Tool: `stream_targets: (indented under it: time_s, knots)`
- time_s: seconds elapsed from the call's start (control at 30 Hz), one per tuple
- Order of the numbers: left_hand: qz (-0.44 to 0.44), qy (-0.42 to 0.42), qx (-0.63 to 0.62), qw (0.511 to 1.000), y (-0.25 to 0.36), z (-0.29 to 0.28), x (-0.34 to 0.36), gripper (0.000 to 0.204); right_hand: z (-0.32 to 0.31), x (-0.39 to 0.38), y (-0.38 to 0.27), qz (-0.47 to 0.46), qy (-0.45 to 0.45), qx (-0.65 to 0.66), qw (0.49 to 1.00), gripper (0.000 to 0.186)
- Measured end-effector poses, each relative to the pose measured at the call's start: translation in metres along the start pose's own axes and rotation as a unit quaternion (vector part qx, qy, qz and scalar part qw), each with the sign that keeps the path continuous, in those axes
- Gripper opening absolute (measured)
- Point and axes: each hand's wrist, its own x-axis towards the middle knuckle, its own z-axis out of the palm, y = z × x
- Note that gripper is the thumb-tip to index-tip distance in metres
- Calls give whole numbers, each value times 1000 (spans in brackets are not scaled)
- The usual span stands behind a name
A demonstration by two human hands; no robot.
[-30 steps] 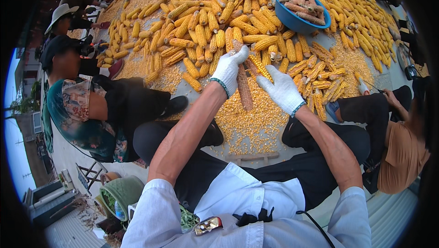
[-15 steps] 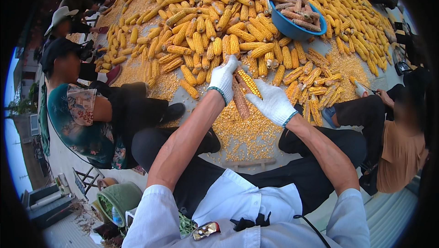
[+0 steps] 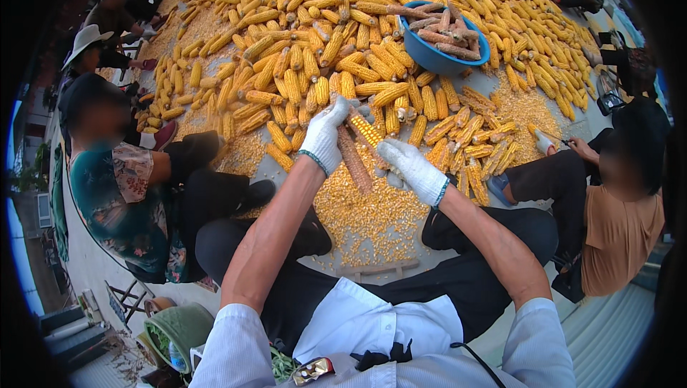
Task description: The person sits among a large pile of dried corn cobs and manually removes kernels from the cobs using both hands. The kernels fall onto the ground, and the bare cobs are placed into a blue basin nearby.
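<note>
Head view: the person (image 3: 386,316) is at the near side of a big pile of corn ears (image 3: 286,37).
Left hand: the gloved left hand (image 3: 324,134) is clenched on the far end of a bare cob (image 3: 356,159); whether it also squeezes the ear beside, one cannot tell.
Right hand: the gloved right hand (image 3: 415,166) grasps the near end of a yellow ear (image 3: 366,132); its lower fingers are not clear.
Yellow ear: it is tilted between the two hands, along the bare cob; the visible side carries many kernels, so this ear is probably far from finished.
Loose kernels (image 3: 368,220): they lie spread below the hands, a sign of work already done.
Blue tub (image 3: 434,61): it stands far and to the right, heaped with stripped cobs (image 3: 452,39), which look finished.
Small heap (image 3: 472,148): at the right, its ears seem partly stripped, but they are too small to be sure.
Big pile: nearly all its ears look full, so by judgement most of the work is left.
</note>
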Motion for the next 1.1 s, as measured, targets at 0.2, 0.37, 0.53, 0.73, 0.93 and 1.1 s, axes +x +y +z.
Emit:
stream_targets:
  time_s: [0.2,0.37,0.53,0.73,0.93,1.1]
  knots:
    - [-31,-2,11,999,0,4,1,57,-13,14,19,-126,96,-299,941,54]
    - [-27,21,5,999,-5,2,2,53,-4,5,8,-109,90,-400,906,61]
    - [4,-2,-28,1000,-3,4,0,47,-5,7,7,-38,25,-147,988,62]
    - [-22,-43,-6,999,-3,1,5,58,-8,7,9,23,4,-105,994,74]
    - [-28,-14,-18,999,-9,9,-3,61,-13,13,18,-71,117,-333,933,81]
    - [-29,12,-13,999,-7,10,-3,61,-12,16,16,-34,78,-273,958,81]
